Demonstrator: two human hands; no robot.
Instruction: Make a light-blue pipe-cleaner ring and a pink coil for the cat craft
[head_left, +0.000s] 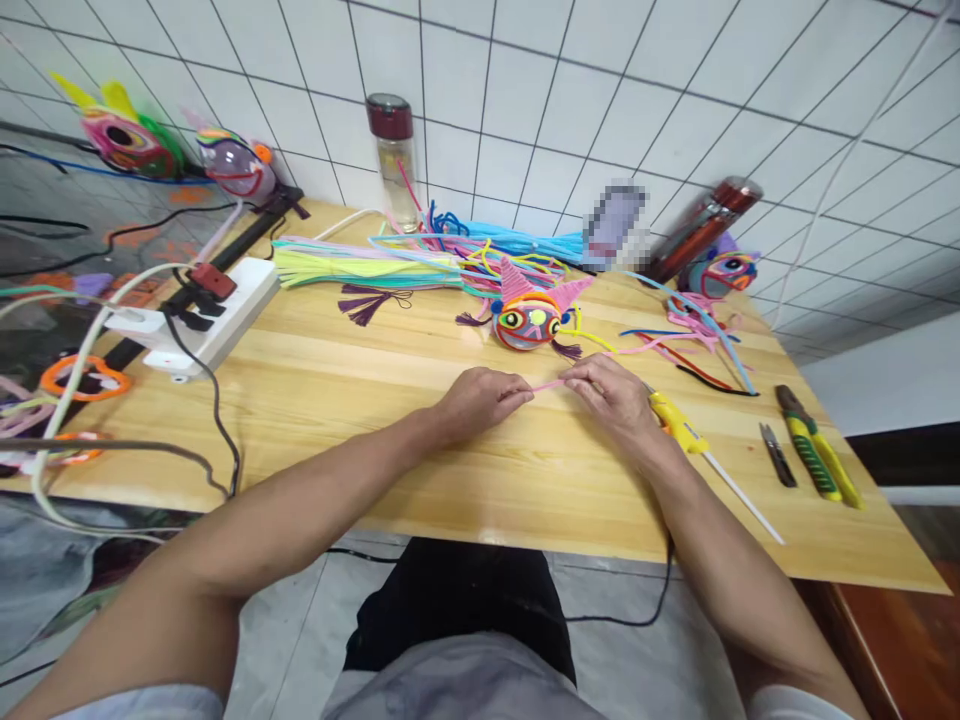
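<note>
A pink pipe cleaner (pixel 547 386) is stretched level between my two hands, just above the table's wood. My left hand (pixel 480 403) pinches one end of it. The other end is pinched in my right hand (pixel 611 392), whose fingers are closed. Just beyond my hands sits a round animal-face ornament (pixel 527 322) with pink pointed ears, big ringed eyes and purple tassels. Under and beside my right wrist lies a yellow hot glue gun (pixel 679 424) with a white glue stick out of its back.
Bundles of coloured pipe cleaners (pixel 367 268) lie along the wall, near a purple tassel (pixel 367 303). Pliers (pixel 817 445) and small snips (pixel 777 455) are at the right. A power strip (pixel 217 315) with cables stands left. A glass bottle (pixel 396 165) and red thermos (pixel 705 228) stand behind.
</note>
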